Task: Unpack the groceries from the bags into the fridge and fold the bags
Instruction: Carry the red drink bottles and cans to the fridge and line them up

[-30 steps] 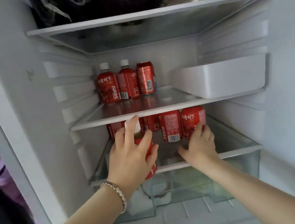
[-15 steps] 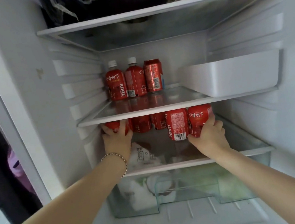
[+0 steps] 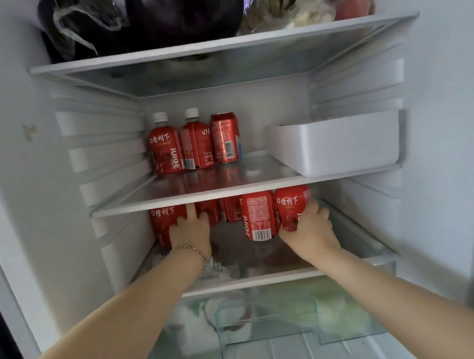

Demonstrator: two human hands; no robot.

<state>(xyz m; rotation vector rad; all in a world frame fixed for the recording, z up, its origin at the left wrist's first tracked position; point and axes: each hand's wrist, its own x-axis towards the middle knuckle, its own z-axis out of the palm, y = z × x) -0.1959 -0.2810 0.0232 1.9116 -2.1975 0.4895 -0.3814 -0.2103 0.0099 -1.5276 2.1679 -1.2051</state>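
So, R hand [image 3: 310, 230], low mid-right of the frame, wraps its fingers round the red juice bottle [image 3: 291, 207] at the right end of the row. L hand [image 3: 190, 231], mid frame, sits on the far-left bottle [image 3: 163, 222] w/ one finger straight up; can't tell if it grips. Both bottles stand on the lower shelf [image 3: 272, 279] of the fridge [image 3: 24, 205]. Higher up, more red bottles [image 3: 166, 152] & a can [image 3: 225, 139] stand near a white tray [image 3: 339, 146].
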